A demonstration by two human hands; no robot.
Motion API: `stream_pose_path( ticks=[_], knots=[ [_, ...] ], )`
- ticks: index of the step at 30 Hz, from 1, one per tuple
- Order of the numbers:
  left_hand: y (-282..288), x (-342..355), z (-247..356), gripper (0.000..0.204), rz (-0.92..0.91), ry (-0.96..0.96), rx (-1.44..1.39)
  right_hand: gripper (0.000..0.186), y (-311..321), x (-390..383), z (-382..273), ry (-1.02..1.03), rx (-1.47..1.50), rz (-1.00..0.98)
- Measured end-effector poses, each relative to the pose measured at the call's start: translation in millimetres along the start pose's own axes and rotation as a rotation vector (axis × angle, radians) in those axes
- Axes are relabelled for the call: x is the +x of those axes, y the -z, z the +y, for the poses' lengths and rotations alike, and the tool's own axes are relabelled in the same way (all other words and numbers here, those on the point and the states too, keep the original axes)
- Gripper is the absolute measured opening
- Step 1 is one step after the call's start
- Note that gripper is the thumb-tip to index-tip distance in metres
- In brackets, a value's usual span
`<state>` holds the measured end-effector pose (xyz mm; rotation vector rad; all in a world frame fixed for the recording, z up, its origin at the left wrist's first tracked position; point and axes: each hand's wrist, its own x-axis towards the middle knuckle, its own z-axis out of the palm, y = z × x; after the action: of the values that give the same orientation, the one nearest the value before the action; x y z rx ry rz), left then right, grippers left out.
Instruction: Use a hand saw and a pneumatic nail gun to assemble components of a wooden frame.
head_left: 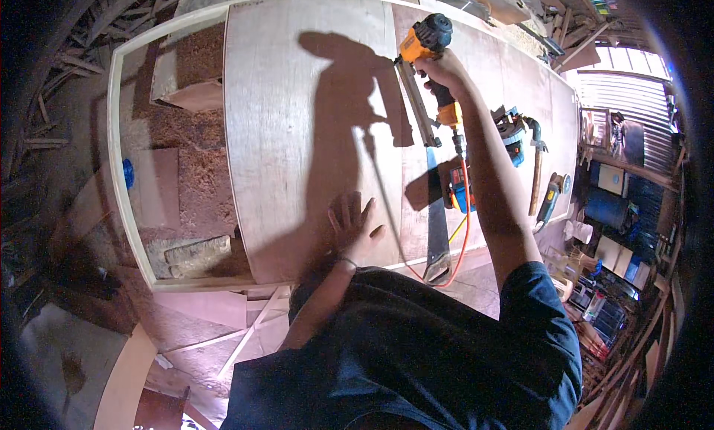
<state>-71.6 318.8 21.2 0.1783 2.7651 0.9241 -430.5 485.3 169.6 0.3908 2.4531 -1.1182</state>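
My right hand (pixel 446 69) is wrapped round the handle of a yellow and black air nail gun (pixel 413 45), raised over the wooden panels. An orange air hose (pixel 465 240) runs down from its handle end. My left hand (pixel 355 226) lies flat with fingers spread on a pale plywood panel (pixel 271 110), holding nothing. This panel rests on a long wooden frame (pixel 114 162); at the left the frame shows no panel. A handsaw (pixel 437 214) lies between my arms, its handle toward me. The shadow of my arm and the gun falls across the plywood.
Right of my forearm lie a blue power saw (pixel 513 138), a hammer (pixel 536 170) and an angle grinder (pixel 550 199). A blue and red tool (pixel 460 191) sits beside the handsaw. Through the frame's open part show a wood block (pixel 195 95) and sawdust. Scrap timber (pixel 71 62) surrounds the bench.
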Motion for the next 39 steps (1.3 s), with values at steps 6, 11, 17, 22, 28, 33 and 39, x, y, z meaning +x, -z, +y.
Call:
stream_pose_path(
  ticks=[6, 11, 17, 22, 28, 33, 39],
  knots=[
    [0.0, -2.0, -1.7, 0.074, -0.024, -0.015, 0.046, 0.027, -4.0, 13.9, 0.6, 0.011, -0.288, -0.028],
    [0.2, -0.6, -3.2, 0.074, -0.168, 0.009, -0.067, 0.028, 12.5, 20.0, -4.8, -0.072, -0.083, 0.08],
    [7.5, 0.7, 1.8, 0.071, -0.181, 0.02, 0.076, 0.03, 32.5, 37.1, -26.5, 0.094, -0.005, 0.1],
    [12.2, 1.2, 3.6, 0.07, -0.072, -0.017, 0.126, 0.033, 36.5, 70.7, -32.9, 0.056, -0.002, 0.056],
    [3.4, 0.8, 0.7, 0.072, -0.157, 0.03, 0.132, 0.029, 20.3, 115.9, -26.6, 0.054, 0.025, 0.067],
    [-2.1, -1.3, -1.7, 0.071, -0.051, 0.008, 0.189, 0.023, 13.6, 127.9, -25.4, 0.001, -0.005, 0.041],
    [-0.6, -2.0, 0.3, 0.071, -0.056, -0.003, 0.161, 0.023, 24.2, 114.8, -28.3, 0.096, 0.109, 0.05]
  ],
)
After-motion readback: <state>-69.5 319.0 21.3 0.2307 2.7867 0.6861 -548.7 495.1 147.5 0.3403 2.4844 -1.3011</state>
